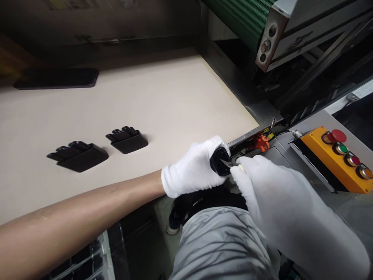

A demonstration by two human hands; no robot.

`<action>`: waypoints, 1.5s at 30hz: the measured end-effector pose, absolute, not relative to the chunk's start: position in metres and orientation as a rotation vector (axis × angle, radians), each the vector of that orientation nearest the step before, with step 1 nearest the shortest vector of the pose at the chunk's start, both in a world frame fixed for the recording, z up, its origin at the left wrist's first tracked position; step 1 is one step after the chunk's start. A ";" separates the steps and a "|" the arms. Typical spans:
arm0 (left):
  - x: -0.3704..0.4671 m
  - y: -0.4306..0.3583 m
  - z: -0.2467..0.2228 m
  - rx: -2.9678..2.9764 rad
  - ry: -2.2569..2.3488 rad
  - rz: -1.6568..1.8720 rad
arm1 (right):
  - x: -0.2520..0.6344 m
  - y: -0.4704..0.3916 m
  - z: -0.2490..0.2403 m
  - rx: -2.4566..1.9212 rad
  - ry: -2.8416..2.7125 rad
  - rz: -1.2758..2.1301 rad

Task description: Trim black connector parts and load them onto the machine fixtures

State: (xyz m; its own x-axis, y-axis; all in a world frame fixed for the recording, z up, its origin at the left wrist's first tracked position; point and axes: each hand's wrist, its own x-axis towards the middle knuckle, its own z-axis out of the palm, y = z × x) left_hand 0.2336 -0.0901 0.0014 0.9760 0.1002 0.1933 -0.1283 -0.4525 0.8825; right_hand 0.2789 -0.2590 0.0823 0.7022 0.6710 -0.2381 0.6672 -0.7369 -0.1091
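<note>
In a white glove, my left hand is closed around a black plastic part, its end face turned toward me. My right hand, also gloved in white, grips a small knife with a pale handle mostly hidden in the fingers. The blade's tip meets the face of the black part. To the left on the tabletop lie two black molded parts with several prongs each, one nearer and one farther.
A flat dark object like a phone lies at the back left. Beyond the right table edge are a green conveyor belt and a yellow control box with several buttons. An orange clamp-like piece sits by the table's corner.
</note>
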 end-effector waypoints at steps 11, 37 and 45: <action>0.229 -0.093 -0.005 2.075 -0.075 0.377 | 0.277 -0.246 0.085 -2.982 -1.239 0.457; 0.228 -0.093 -0.002 2.135 -0.145 0.302 | 0.276 -0.250 0.086 -2.934 -1.243 0.477; 0.225 -0.094 -0.006 2.167 -0.174 0.269 | 0.279 -0.252 0.080 -2.899 -1.224 0.482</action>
State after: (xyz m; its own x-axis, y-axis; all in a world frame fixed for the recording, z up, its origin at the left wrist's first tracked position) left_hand 0.2248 -0.0937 -0.0058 0.9661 -0.0244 0.2569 -0.2244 -0.5706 0.7900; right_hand 0.2790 -0.2522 0.0804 0.6586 0.6937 -0.2916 0.7064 -0.7035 -0.0778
